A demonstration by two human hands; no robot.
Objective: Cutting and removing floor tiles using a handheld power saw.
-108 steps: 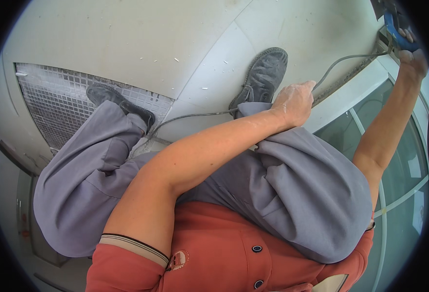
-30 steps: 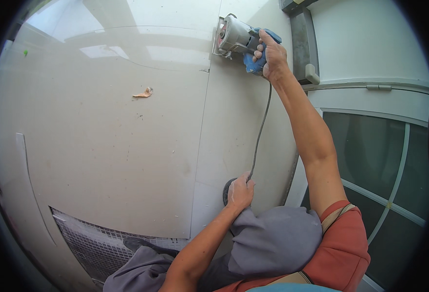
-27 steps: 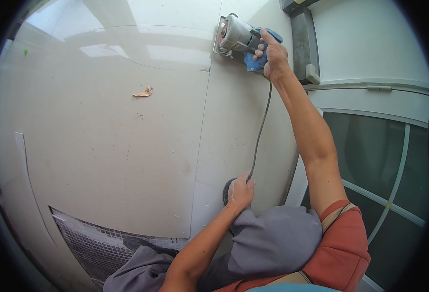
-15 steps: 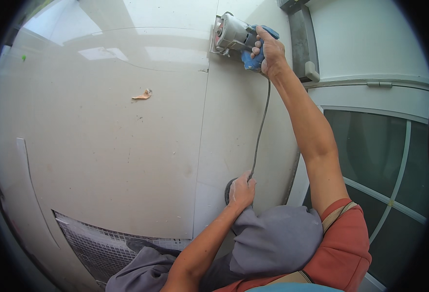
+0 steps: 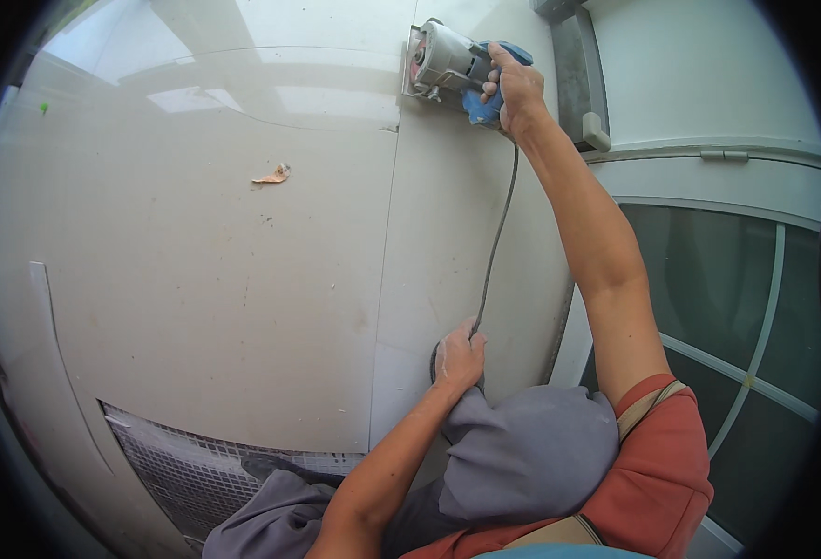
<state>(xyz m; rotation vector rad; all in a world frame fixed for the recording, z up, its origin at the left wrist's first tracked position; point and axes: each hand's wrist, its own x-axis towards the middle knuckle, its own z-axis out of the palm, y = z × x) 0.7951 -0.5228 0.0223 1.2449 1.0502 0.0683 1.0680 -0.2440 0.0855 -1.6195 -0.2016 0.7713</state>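
The right hand [image 5: 515, 88] was wrapped tight around the blue grip of the cutter [image 5: 447, 65], far out at full reach on the pale tile [image 5: 243, 279]. The left hand [image 5: 457, 354] pinched the cord [image 5: 494, 242] near the knee. Stretched that far, the arm might have wavered — the blade could have wandered or caught slack cord.

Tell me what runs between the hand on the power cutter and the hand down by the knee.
In the head view, the grey power cord spans the pale floor tile from the cutter in the right hand to the left hand.
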